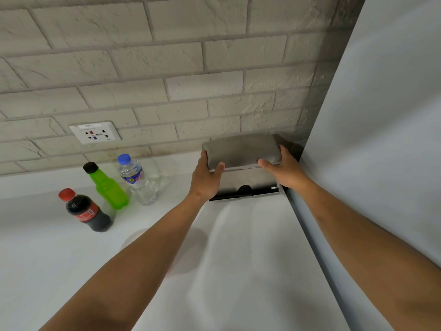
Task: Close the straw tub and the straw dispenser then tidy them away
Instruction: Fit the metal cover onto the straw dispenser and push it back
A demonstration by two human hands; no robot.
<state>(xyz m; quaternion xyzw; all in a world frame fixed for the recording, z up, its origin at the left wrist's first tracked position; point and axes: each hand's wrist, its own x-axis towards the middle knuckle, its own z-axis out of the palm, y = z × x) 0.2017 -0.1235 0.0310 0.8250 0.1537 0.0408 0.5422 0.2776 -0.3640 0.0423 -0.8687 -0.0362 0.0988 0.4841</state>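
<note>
Both bare forearms reach from the lower frame across the white surface (71, 254) to the steel straw dispenser (242, 151), which sits right of centre against the brick wall (167, 68) and beside a grey panel (381, 115). Left hand (206, 180) and right hand (287, 172) clasp its two ends, fingers (204, 155) curled over the domed lid, thumbs pressed on the front. Three bottles (107, 187) stand at the left, well apart from it.

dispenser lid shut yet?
Looks shut: the lid sits down on the dispenser, left hand and right hand gripping its ends.
</note>
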